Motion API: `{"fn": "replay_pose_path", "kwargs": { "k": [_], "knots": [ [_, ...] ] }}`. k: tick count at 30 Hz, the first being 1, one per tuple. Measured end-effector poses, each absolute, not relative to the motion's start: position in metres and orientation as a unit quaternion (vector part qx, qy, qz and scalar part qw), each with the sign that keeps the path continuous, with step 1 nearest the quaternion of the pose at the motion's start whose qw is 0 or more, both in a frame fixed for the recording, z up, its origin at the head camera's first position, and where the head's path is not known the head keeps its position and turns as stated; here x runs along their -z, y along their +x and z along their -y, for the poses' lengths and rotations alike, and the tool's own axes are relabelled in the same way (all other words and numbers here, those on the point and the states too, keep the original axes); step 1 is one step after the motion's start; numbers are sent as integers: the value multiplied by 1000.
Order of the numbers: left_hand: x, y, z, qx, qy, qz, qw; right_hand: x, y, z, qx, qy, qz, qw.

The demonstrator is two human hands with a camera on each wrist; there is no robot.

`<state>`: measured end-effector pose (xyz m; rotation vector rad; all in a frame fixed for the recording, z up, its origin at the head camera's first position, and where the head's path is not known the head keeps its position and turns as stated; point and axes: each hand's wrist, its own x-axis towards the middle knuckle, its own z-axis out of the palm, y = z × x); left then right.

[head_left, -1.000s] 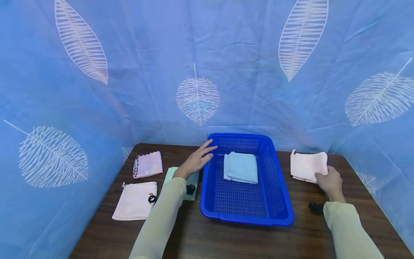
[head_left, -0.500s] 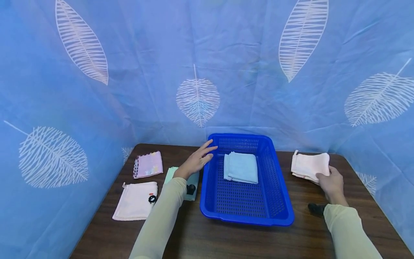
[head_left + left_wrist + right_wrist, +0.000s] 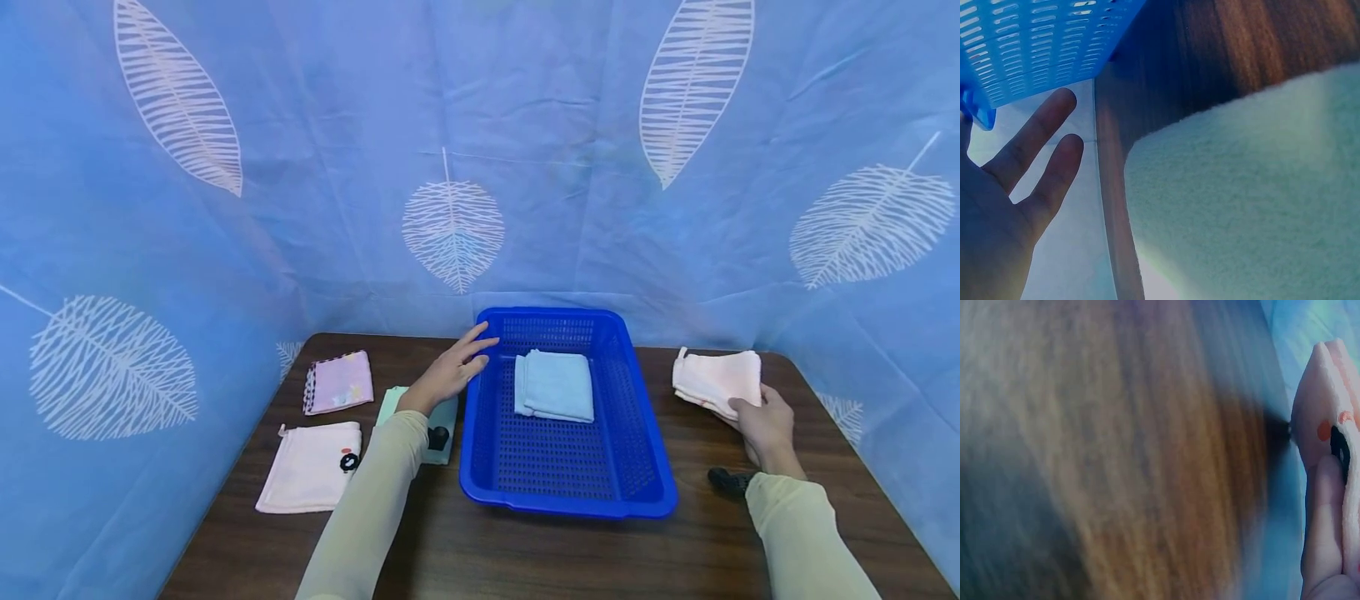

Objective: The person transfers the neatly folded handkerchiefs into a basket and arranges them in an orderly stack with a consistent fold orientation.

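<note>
At the table's right side my right hand (image 3: 765, 422) pinches the near right corner of a folded pale pink towel (image 3: 718, 379). In the right wrist view that towel (image 3: 1317, 412) stands partly raised, with orange and black marks beside my fingers. My left hand (image 3: 447, 375) is at the left rim of a blue plastic basket (image 3: 564, 505), fingers spread and fairly straight. Whether they touch the rim I cannot tell. Inside the basket lies a folded light blue towel (image 3: 557, 386). Under my left forearm is a mint-green towel (image 3: 1241, 187), partly hidden.
To the left lie a folded lilac towel (image 3: 341, 382) and a white towel (image 3: 311, 467) with a small black and orange design. Dark camera mounts sit under both wrists. A blue leaf-patterned curtain (image 3: 525, 233) stands behind the dark wooden table (image 3: 540, 558).
The pale pink towel has tilted and lifted slightly in my right hand. My left hand keeps its place at the basket. The head view has shifted a little.
</note>
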<state>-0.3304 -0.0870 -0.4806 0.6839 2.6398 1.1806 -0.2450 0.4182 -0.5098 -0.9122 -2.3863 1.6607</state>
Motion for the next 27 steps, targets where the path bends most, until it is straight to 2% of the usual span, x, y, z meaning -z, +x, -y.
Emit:
{"fn": "replay_pose_path", "kwargs": {
  "k": [27],
  "knots": [
    [482,-329,88,-393,236,-885,80,466,-242,-408,-567,-224,788,88]
  ]
}}
